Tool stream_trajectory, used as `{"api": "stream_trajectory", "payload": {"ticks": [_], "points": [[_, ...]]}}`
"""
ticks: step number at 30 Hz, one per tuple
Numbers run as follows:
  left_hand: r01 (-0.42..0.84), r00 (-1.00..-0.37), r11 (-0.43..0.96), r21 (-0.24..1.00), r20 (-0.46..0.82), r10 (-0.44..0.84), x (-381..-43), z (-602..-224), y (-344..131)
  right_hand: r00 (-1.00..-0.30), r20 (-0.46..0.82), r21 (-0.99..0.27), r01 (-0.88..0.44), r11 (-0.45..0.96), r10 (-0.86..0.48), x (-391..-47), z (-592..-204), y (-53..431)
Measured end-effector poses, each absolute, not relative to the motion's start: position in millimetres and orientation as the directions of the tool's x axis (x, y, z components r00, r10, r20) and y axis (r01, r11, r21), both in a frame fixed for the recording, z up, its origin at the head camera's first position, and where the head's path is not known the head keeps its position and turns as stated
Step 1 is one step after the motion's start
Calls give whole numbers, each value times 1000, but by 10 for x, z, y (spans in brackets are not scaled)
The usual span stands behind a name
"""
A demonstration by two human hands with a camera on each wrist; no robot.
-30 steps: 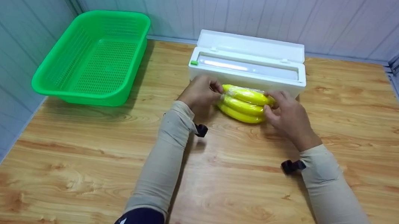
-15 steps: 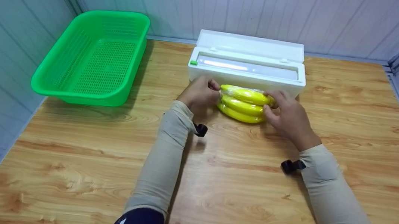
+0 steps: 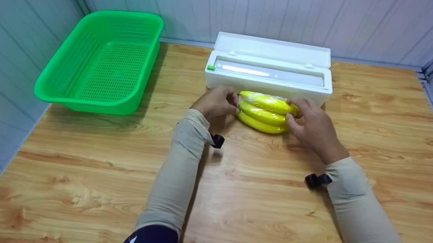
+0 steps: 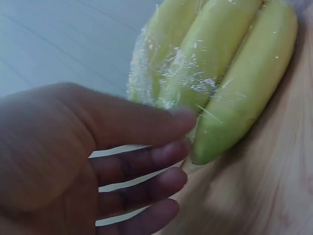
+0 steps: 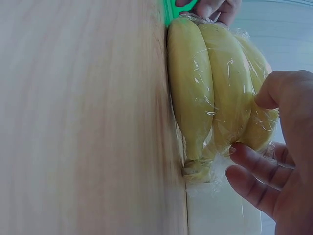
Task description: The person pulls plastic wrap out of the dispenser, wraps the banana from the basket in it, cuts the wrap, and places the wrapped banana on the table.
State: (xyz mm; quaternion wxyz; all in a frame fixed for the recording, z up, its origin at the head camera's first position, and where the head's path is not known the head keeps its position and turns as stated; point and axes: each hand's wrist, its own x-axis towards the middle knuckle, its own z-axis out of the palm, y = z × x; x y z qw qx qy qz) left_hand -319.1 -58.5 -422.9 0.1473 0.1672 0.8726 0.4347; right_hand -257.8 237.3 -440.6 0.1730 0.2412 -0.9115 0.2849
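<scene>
A bunch of yellow bananas (image 3: pixel 264 114), wrapped in clear cling film (image 4: pixel 188 73), lies on the table in front of a white box. At the bunch's left end is my left hand (image 3: pixel 216 103); its thumb and index finger pinch the film by the banana tips, the other fingers loosely bent in the left wrist view. My right hand (image 3: pixel 315 126) holds the opposite, stem end. In the right wrist view its thumb presses on one banana and its fingertips (image 5: pixel 244 154) lie along the stem side. Loose film bunches around the stem (image 5: pixel 198 169).
Directly behind the bananas stands the white cling film dispenser (image 3: pixel 269 86), its lid (image 3: pixel 273 50) raised and a small green slider (image 3: pixel 210 68) at its left. A green plastic basket (image 3: pixel 92 103) sits at the back left. Panelled walls (image 3: pixel 286 11) border the wooden table (image 3: pixel 255 207).
My left hand's fingers have shifted slightly left and down along the film at the banana tips. The right hand and the bananas stay nearly in place.
</scene>
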Motion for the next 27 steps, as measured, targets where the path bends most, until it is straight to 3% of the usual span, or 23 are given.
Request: {"api": "stream_trajectory", "payload": {"ticks": [8,15,27], "points": [[207,-935,624,753,-35,353,-3193,-4284,-536,-824,448,-435,-539,721,-346,-2581,-4409,2381],[282,-926,636,718,30,377,-3198,-4302,-512,-814,462,-440,-554,707,-351,-2587,-4413,2375],[197,-909,612,766,-91,406,-3173,-4292,-483,-819,454,-439,-549,711,-351,-2587,-4411,2383]]}}
